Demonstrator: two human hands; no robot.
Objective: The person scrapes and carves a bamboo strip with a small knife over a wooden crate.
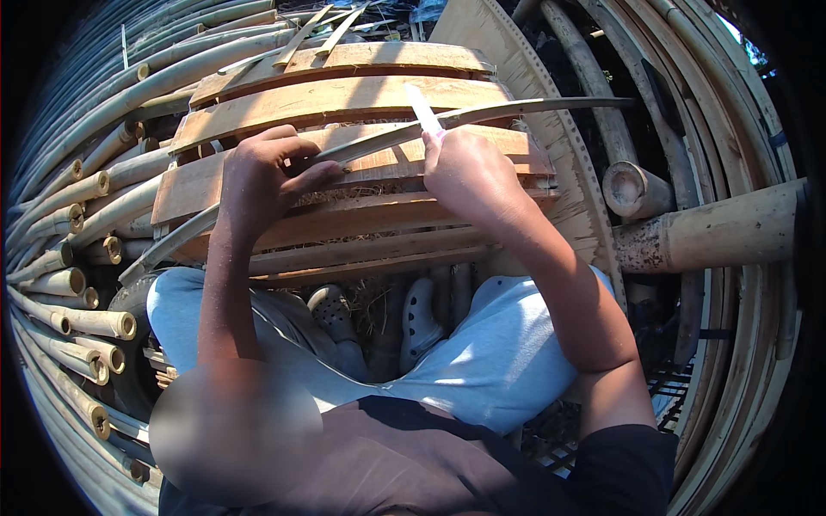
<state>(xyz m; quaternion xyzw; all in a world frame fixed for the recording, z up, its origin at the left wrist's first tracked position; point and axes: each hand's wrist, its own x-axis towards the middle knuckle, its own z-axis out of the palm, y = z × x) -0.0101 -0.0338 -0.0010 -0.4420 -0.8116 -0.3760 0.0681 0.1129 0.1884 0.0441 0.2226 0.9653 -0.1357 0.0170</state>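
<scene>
A long split bamboo strip runs slantwise across a low slatted wooden bench. My left hand is closed around the strip left of the middle, its thumb along the near side. My right hand grips a knife, the handle mostly hidden in the fist. The bright blade points away from me and crosses the strip just beyond the right hand; whether it is cutting in cannot be made out. One end of the strip reaches down past my left forearm, while the other extends beyond the bench's right side.
Stacked bamboo poles fill the left side. A plywood sheet with a ragged edge leans along the bench's right. Beyond it lie a thick bamboo pole and long slats. Thin offcuts rest at the bench's far edge.
</scene>
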